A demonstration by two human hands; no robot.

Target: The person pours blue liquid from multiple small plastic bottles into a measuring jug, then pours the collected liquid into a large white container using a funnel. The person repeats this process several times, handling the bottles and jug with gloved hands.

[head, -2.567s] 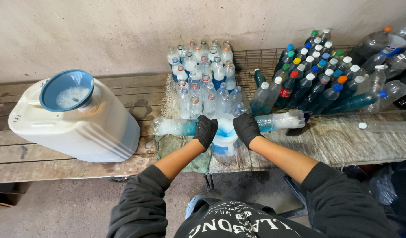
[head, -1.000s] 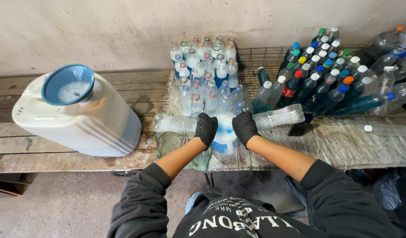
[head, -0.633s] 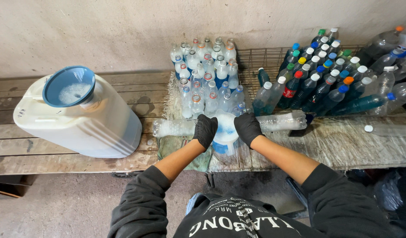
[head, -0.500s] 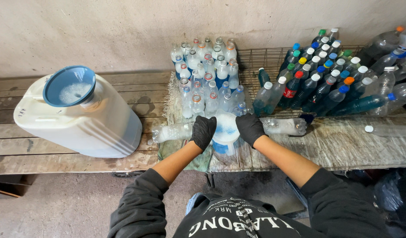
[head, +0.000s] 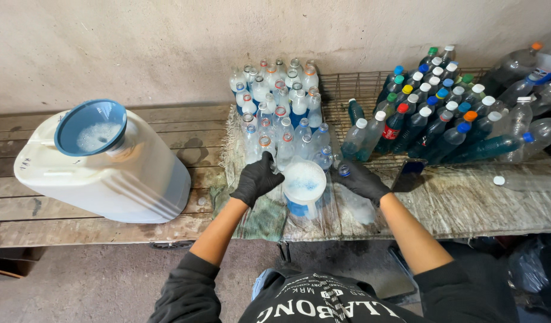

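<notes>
- Jug: white plastic w/ blue lower band, open mouth full of foamy liquid; stands upright on the wooden bench betw. the two gloved hands, just in front of the clear-bottle cluster.
- Handling (judged): thin-walled, semi-stiff plastic; filled, so moderately heavy and prone to slop; likely wet and slick w/ suds. Best taken round the body below the rim or by a side handle, if it has one (not visible from above).
- Left hand: black glove, fingers curled round the neck of an uncapped clear bottle at the cluster's front edge; touching or just beside the jug's left side.
- Right hand: black glove, fingers closed on a small bottle w/ blue cap, lying tilted; most of its body is hidden, so its contents can't be told.
- Clear bottles: dense upright group behind the jug, mostly uncapped; light, easily toppled, blocks any forward reach.
- Dark capped bottles: leaning rows on a wire rack, right rear; crowd the right hand's side.
- White jerrycan w/ blue funnel: on its side at left, well apart; funnel holds foam.
- Damp cloth under the work area; loose white cap at far right.
</notes>
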